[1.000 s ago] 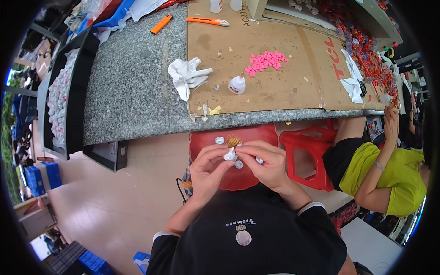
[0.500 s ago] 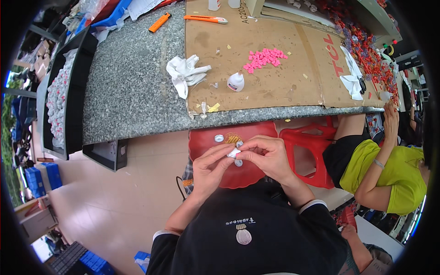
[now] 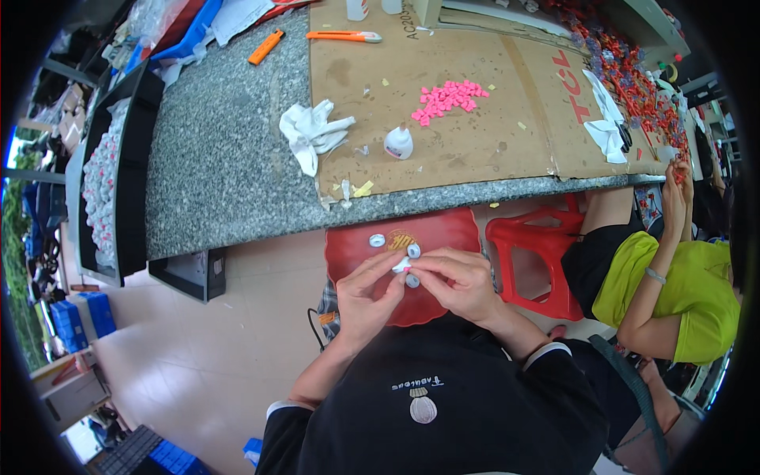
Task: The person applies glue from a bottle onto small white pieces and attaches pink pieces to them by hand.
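Note:
Over a red plastic tray [image 3: 348, 265], my left hand [image 3: 364, 297] pinches a small white plastic piece [image 3: 400, 265] between thumb and fingertips. My right hand [image 3: 463, 286] meets it from the other side, its thumb and forefinger closed on the same piece, where a tiny pink spot shows. The fingertips partly hide the piece. Beneath the hands, several small white ring-like parts [image 3: 378, 240] lie in the tray. On the cardboard [image 3: 483, 150] beyond are a heap of small pink pieces [image 3: 447, 101] and a white squeeze bottle [image 3: 399, 144] with a narrow tip.
A white glove [image 3: 313, 133], an orange utility knife [image 3: 344, 36] and an orange-handled object [image 3: 267, 47] lie on the stone-topped bench [image 3: 229, 150]. At left a black bin [image 3: 134, 174] holds many white parts. A red stool [image 3: 538, 269] and a co-worker in yellow-green [image 3: 673, 301] are at right.
A pink spot has come into sight at the white piece between my fingertips, and my fingers have shifted slightly on it. The whole view has turned a little.

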Available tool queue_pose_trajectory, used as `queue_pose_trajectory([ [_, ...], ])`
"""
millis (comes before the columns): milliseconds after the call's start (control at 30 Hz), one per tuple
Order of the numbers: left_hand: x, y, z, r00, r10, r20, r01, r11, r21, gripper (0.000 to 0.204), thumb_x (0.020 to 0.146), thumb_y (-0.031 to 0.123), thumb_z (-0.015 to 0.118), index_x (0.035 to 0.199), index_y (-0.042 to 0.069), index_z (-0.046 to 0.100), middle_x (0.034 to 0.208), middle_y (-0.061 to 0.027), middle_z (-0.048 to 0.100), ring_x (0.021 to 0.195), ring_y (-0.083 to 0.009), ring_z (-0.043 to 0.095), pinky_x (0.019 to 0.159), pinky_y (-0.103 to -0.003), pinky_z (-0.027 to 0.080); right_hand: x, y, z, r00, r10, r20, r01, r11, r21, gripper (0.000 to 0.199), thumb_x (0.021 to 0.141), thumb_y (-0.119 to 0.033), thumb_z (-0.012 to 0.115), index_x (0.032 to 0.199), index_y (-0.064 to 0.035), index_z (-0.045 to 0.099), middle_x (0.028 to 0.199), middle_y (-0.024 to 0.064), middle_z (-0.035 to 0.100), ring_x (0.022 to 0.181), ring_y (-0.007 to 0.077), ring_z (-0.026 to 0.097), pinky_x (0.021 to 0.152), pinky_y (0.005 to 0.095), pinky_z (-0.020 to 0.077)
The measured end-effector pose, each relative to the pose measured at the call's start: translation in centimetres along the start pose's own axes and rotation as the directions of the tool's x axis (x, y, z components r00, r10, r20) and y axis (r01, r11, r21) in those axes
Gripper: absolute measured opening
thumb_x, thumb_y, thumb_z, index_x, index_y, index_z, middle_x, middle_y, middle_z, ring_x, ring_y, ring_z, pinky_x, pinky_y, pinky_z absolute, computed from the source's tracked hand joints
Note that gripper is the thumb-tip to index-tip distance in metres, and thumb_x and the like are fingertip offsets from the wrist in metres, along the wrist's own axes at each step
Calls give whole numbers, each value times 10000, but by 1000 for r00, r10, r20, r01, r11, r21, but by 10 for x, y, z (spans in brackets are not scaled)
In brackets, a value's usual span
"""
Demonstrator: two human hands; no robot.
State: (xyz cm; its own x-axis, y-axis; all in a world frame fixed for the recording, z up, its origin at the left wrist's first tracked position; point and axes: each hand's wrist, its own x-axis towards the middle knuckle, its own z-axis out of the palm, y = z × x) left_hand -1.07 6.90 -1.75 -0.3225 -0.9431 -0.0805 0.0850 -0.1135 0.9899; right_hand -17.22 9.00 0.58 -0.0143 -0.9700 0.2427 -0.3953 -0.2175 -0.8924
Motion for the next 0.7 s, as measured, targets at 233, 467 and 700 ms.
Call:
queue_pose_trajectory([
  [233,-2,-31,-2,995,-91,29,74,926,370,231,767,-47,607,998,-35,626,1011,-117,612,846,-142,615,726,-248,496,13,20,-18,992,17,123,-16,1000,-10,213,695,-64,725,889,0,664,785,105,656,613,184,623,572,269,490],
  [467,3,-48,-6,995,6,96,-74,694,716,238,707,83,691,929,9,650,933,-121,623,855,-277,582,768,-361,471,102,23,-3,936,-154,-316,83,970,-228,336,707,-141,713,1001,-21,602,884,111,623,797,252,566,706,345,461],
  [700,12,16,-2,979,80,187,-197,604,772,237,728,82,692,952,11,663,943,-120,637,909,-267,583,802,-332,466,103,32,-27,927,-167,-335,147,986,-85,268,770,-88,647,1016,-19,568,903,119,580,817,260,557,722,329,450],
])
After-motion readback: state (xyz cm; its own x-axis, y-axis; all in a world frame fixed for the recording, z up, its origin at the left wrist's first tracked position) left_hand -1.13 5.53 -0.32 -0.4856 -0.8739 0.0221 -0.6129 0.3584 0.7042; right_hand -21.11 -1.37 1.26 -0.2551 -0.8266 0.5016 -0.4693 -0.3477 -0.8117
